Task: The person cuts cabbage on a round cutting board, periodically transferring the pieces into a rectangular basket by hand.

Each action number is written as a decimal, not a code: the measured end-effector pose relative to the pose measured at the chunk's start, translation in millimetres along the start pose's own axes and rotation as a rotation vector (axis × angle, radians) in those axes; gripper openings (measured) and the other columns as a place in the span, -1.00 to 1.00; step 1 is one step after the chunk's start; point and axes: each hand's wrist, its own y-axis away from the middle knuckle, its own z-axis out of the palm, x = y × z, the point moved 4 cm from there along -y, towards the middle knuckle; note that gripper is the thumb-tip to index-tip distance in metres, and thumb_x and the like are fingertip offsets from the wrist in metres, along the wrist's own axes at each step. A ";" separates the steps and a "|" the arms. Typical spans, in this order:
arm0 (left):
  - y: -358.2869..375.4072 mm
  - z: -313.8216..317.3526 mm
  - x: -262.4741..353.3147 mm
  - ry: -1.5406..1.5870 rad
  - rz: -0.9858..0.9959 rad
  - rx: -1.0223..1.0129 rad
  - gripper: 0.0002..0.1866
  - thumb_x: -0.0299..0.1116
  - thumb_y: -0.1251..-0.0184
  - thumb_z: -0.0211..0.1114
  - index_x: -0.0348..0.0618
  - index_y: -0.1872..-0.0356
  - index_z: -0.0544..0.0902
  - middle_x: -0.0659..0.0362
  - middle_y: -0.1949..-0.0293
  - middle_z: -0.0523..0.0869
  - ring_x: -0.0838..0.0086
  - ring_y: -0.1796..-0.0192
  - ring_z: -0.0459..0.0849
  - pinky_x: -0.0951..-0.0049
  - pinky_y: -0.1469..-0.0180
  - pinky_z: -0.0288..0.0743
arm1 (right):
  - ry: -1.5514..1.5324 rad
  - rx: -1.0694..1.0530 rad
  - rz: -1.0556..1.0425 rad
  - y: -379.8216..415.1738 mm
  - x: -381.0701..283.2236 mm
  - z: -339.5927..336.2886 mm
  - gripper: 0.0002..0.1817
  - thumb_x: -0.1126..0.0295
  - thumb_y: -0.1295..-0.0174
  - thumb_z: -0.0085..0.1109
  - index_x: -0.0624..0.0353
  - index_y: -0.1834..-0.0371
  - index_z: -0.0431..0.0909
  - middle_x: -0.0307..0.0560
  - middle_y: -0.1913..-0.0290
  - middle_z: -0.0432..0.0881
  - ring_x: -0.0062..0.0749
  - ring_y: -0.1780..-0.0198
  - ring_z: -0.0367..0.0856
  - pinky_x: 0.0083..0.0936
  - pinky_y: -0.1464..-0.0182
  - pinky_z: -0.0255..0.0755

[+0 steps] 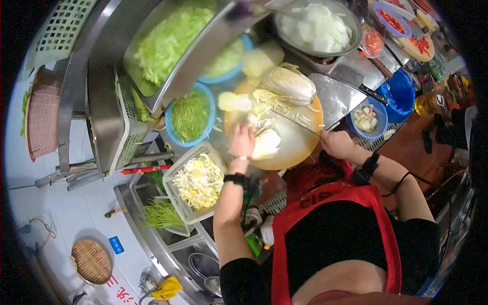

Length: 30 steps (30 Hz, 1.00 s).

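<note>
A round yellowish cutting board (297,160) lies in front of me. My right hand (337,144) is wrapped round the handle of a kitchen knife (300,125), its blade pointing left across the board. My left hand (242,142) is at the board's left side, fingers curled on cut napa cabbage (266,144); its fingertips are slightly blurred. Behind the blade lies a larger napa cabbage (290,85), with loose leaves (236,102) to its left. Small shreds are scattered on the board. Nearest my left forearm stands a white basket (212,151) of shredded cabbage.
Left of the board is a blue bowl (212,114) of cut greens. A metal shelf (198,56) overhangs the far left. Behind the board sits a metal basin (358,35) of white chunks. Another knife (373,94) lies at right, near a blue bowl (382,118) of garlic.
</note>
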 end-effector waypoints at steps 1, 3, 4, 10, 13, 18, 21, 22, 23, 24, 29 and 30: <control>-20.3 -1.9 -7.0 -0.028 0.069 0.044 -0.52 -0.06 -0.06 0.23 -0.02 -0.02 0.52 0.08 -0.01 0.51 0.18 0.08 0.55 0.23 0.03 0.45 | -0.001 0.004 0.009 0.7 -2.0 -0.1 -0.77 0.28 -0.11 -0.04 0.23 0.30 0.36 0.04 0.64 0.55 -0.06 0.62 0.56 -0.19 0.58 0.43; -56.1 10.5 -25.3 -0.055 0.154 0.085 -0.51 -0.07 -0.08 0.23 -0.03 -0.05 0.50 0.07 -0.05 0.50 0.15 0.04 0.54 0.20 -0.02 0.43 | -0.007 0.014 0.065 1.5 -3.7 0.3 -0.77 0.28 -0.10 -0.03 0.23 0.30 0.35 0.04 0.64 0.55 -0.06 0.63 0.56 -0.19 0.58 0.43; -70.9 23.1 -34.3 -0.086 0.181 0.117 -0.48 -0.07 -0.07 0.24 -0.05 -0.07 0.48 0.06 -0.08 0.49 0.14 -0.02 0.51 0.18 -0.06 0.40 | -0.011 0.019 0.080 2.3 -4.9 1.9 -0.77 0.28 -0.10 -0.03 0.23 0.30 0.35 0.04 0.64 0.55 -0.06 0.63 0.56 -0.19 0.58 0.43; -104.7 6.6 -33.3 -0.091 0.131 -0.192 -0.32 -0.02 0.00 0.31 -0.05 -0.18 0.37 0.01 -0.18 0.41 0.15 -0.18 0.40 0.15 -0.18 0.27 | -0.055 0.053 0.140 7.6 -11.6 -3.7 -0.77 0.30 -0.08 0.00 0.22 0.29 0.35 0.05 0.64 0.55 -0.04 0.62 0.55 -0.18 0.59 0.42; -96.6 4.0 -38.4 -0.150 0.077 -0.315 -0.16 0.04 0.11 0.38 -0.02 -0.25 0.29 0.01 -0.21 0.38 0.11 -0.21 0.37 0.15 -0.21 0.23 | -0.046 0.013 0.146 4.9 -10.2 -0.6 -0.76 0.29 -0.09 0.00 0.21 0.27 0.35 0.04 0.64 0.55 -0.04 0.62 0.55 -0.17 0.58 0.42; -82.8 7.0 -30.9 -0.156 0.096 -0.197 -0.35 0.12 0.17 0.37 0.01 0.01 0.54 0.08 -0.01 0.52 0.08 -0.11 0.41 0.15 -0.12 0.28 | -0.054 0.007 0.159 4.9 -8.4 0.9 -0.76 0.28 -0.09 0.00 0.19 0.26 0.36 0.04 0.65 0.55 -0.05 0.63 0.55 -0.16 0.58 0.42; -77.2 12.7 -33.0 -0.154 0.077 -0.231 -0.48 0.13 0.12 0.33 -0.02 0.21 0.65 0.14 0.00 0.54 0.12 -0.09 0.44 0.13 -0.04 0.32 | -0.057 0.014 0.143 4.8 -7.2 0.6 -0.76 0.28 -0.09 0.00 0.18 0.25 0.37 0.04 0.64 0.55 -0.06 0.62 0.56 -0.16 0.58 0.42; -77.9 15.8 -34.1 -0.067 0.075 -0.275 -0.52 0.07 0.08 0.34 -0.04 0.20 0.65 0.10 -0.07 0.49 0.10 -0.10 0.43 0.17 -0.08 0.32 | -0.056 0.017 0.144 4.9 -7.2 0.4 -0.76 0.28 -0.09 0.00 0.18 0.25 0.37 0.04 0.64 0.55 -0.06 0.62 0.56 -0.16 0.58 0.42; -79.2 19.0 -34.8 0.019 0.074 -0.320 -0.55 0.02 0.03 0.35 -0.07 0.19 0.64 0.06 -0.14 0.44 0.09 -0.11 0.43 0.21 -0.12 0.32 | -0.051 0.009 0.145 4.9 -7.4 0.8 -0.76 0.28 -0.09 0.00 0.18 0.24 0.36 0.04 0.64 0.55 -0.05 0.62 0.56 -0.16 0.58 0.42; -81.5 15.2 -30.5 0.018 0.078 -0.318 -0.55 0.02 0.03 0.35 -0.07 0.19 0.64 0.06 -0.14 0.44 0.09 -0.11 0.43 0.21 -0.12 0.32 | -0.046 0.001 0.148 4.5 -6.9 1.2 -0.75 0.28 -0.09 0.00 0.18 0.24 0.36 0.04 0.64 0.55 -0.05 0.61 0.56 -0.16 0.58 0.42; -93.0 -14.6 40.6 0.115 0.696 -0.059 -0.66 -0.10 0.02 0.35 -0.16 0.34 0.67 0.06 -0.21 0.35 0.14 -0.26 0.28 0.25 -0.23 0.21 | -0.075 0.013 0.124 6.0 -6.3 0.6 -0.75 0.29 -0.10 -0.01 0.21 0.23 0.34 0.04 0.64 0.55 -0.04 0.61 0.56 -0.16 0.58 0.42; -99.5 -4.6 46.0 0.039 0.646 -0.166 -0.67 -0.15 0.06 0.38 -0.19 0.34 0.66 0.07 -0.24 0.30 0.16 -0.30 0.21 0.24 -0.26 0.17 | -0.079 0.021 0.122 5.7 -7.7 -1.1 -0.75 0.29 -0.10 -0.02 0.22 0.23 0.34 0.04 0.64 0.55 -0.04 0.61 0.56 -0.16 0.58 0.42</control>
